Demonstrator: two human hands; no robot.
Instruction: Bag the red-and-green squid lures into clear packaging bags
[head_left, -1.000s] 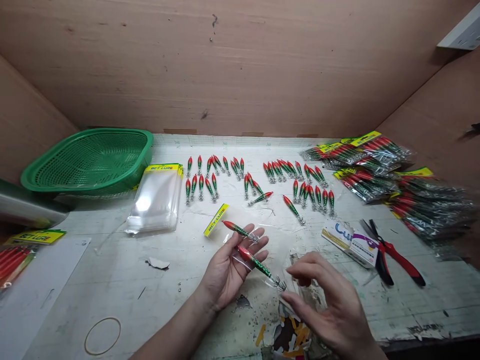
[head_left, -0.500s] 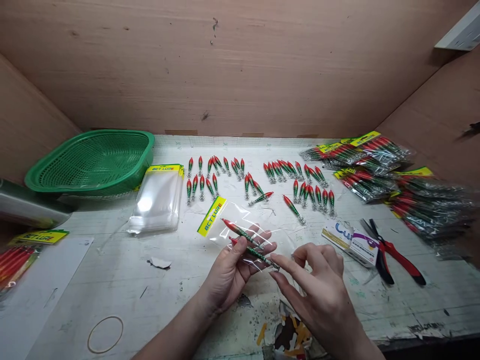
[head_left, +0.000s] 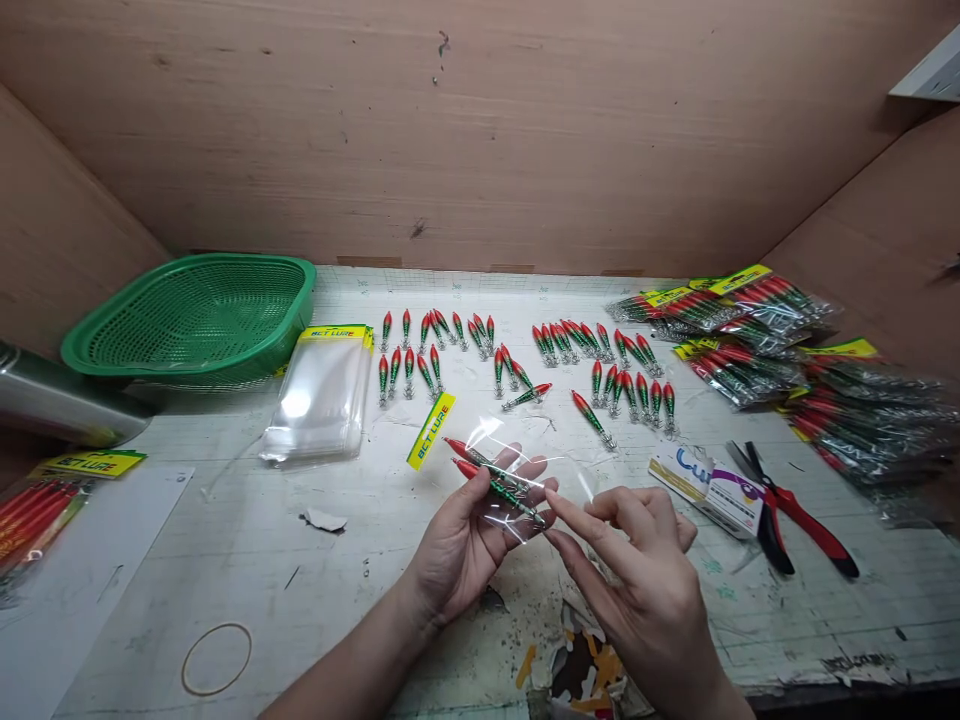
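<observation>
My left hand (head_left: pixel 469 535) holds a clear plastic bag (head_left: pixel 480 432) with a yellow header card (head_left: pixel 431 432) between thumb and fingers. Two red-and-green squid lures (head_left: pixel 480 468) lie side by side at the bag, red tips toward the header and hook ends toward my right hand. Glare hides whether both are fully inside. Beside the hook ends, my right hand (head_left: pixel 637 560) grips the bag's near edge with index finger and thumb. Several more lures (head_left: pixel 592 420) lie in loose rows beyond my hands.
A green basket (head_left: pixel 97 345) and stacked bags (head_left: pixel 319 400) stand at left. Filled packs (head_left: pixel 750 370) are heaped at right. Pliers (head_left: pixel 806 525) lie by a small box (head_left: pixel 709 490). A rubber band (head_left: pixel 217 625) and paper scrap (head_left: pixel 326 520) are at front left.
The lure nearer me has slid slightly toward the header. My right fingertips have moved from its hook end to the bag's edge, and the camera view has shifted slightly.
</observation>
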